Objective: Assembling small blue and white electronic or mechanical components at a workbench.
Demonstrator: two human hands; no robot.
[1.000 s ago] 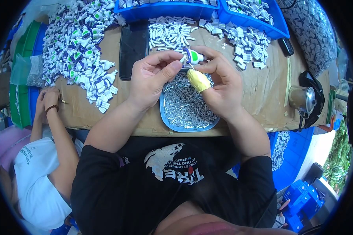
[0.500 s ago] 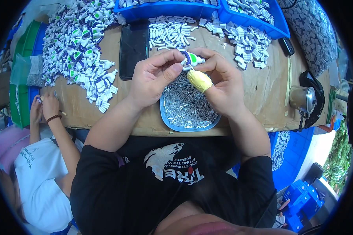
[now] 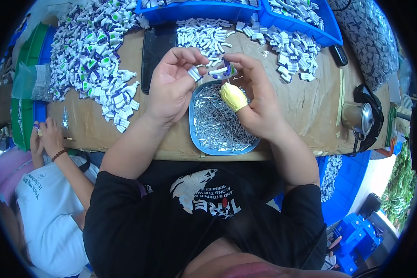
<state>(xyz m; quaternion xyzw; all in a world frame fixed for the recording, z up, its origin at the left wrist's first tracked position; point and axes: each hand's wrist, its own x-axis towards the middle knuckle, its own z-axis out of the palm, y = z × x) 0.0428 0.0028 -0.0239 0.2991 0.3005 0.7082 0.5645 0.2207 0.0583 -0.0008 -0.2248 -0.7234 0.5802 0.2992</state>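
Observation:
My left hand [image 3: 173,90] pinches a small white ribbed plastic piece [image 3: 194,73] with purple edging between thumb and fingers. Close beside it, my right hand [image 3: 263,102] grips a small white, purple and green plastic part [image 3: 226,70], with a white stub pointing left. Yellow wrapping [image 3: 234,97] covers my right thumb, and a thin pin-like tip shows just above it. The two pieces are apart. Both hands are held over a blue-grey tub [image 3: 193,142] full of metal pins [image 3: 222,127].
White curved pieces [image 3: 199,39] and ribbed pieces [image 3: 294,53] lie beyond my hands. A heap of white-purple-green parts [image 3: 90,60] spreads left, beside a black phone [image 3: 157,60]. Blue bins [image 3: 199,12] stand behind; a metal pot [image 3: 356,116] sits right. A co-worker's hands [image 3: 48,139] are at far left.
My hands have drawn apart; the left now holds the ribbed piece separately. The part in my right hand has turned, its green face now mostly hidden. The co-worker's hands have shifted toward the table edge.

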